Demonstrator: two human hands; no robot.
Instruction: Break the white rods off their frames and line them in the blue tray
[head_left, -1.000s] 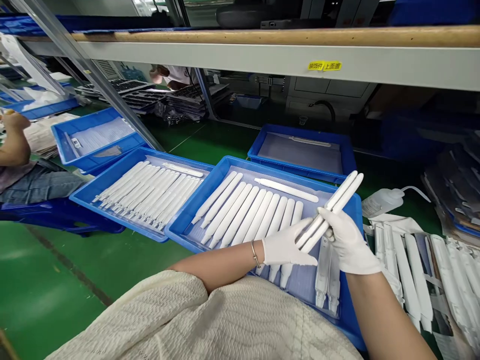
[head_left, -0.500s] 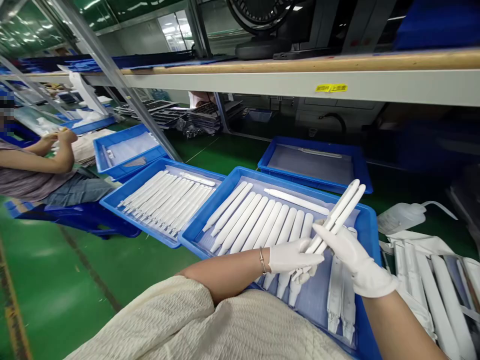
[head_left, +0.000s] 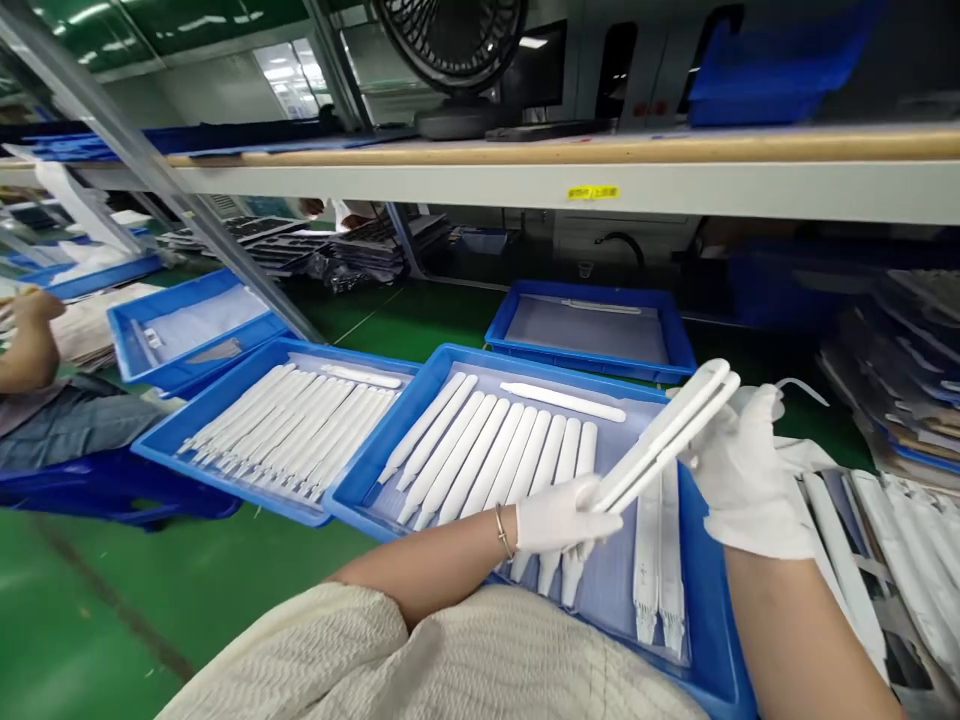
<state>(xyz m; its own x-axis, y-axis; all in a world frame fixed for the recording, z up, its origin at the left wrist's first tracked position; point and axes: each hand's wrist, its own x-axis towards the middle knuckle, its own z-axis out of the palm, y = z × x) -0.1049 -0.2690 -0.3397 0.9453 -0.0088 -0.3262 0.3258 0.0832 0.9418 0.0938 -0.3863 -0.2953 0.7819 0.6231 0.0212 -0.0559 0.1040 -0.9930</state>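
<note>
Both my hands wear white gloves. My left hand [head_left: 559, 520] is closed on the lower end of a long white plastic part [head_left: 664, 435] that slants up to the right. My right hand [head_left: 742, 470] grips the same part near its upper half. They hover over a blue tray [head_left: 709, 640] lined with several white parts [head_left: 487, 450] laid side by side, one more lying crosswise at the tray's far end.
A second blue tray [head_left: 161, 450] of white parts lies to the left, two more blue trays [head_left: 679, 345] behind. Loose white parts [head_left: 862, 540] pile at the right. Another person's arm [head_left: 26, 340] is at far left. A shelf [head_left: 525, 165] with a fan [head_left: 450, 40] spans overhead.
My right hand slid up along the white part toward its far end, and the part tilted flatter. The camera view swung slightly left and up.
</note>
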